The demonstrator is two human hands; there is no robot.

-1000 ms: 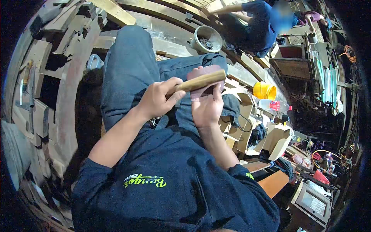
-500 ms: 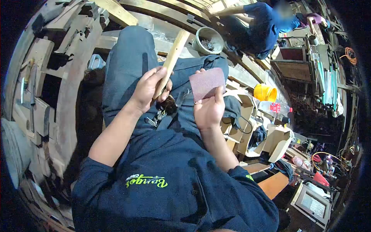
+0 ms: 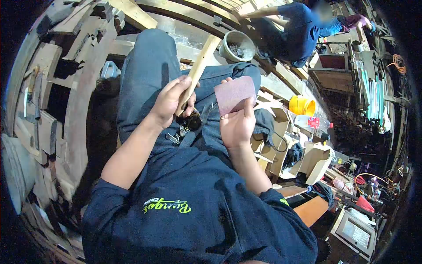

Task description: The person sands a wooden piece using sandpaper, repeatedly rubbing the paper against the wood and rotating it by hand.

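Note:
My left hand [image 3: 169, 100] is closed around the lower part of a pale wooden stick [image 3: 200, 66], which slants up and to the right over my lap. My right hand [image 3: 238, 127] lies palm up to the right of it, with the thumb pressing a pinkish sheet of sandpaper [image 3: 234, 93] against the fingers. The sandpaper's grainy face is toward me, and it is apart from the stick. Below the stick, a bunch of keys [image 3: 183, 131] hangs at my waist.
A bucket [image 3: 238, 46] with scraps stands beyond my knees, near a seated person [image 3: 294, 33]. To the right are a yellow container [image 3: 302, 105], a plastic bottle [image 3: 313, 122] and wooden boxes [image 3: 318, 160]. Planks [image 3: 81, 114] line the left side.
The stick has shifted and turned slightly in my left hand. My right hand and the sandpaper have barely moved. The other person's arm at the top right has shifted a little.

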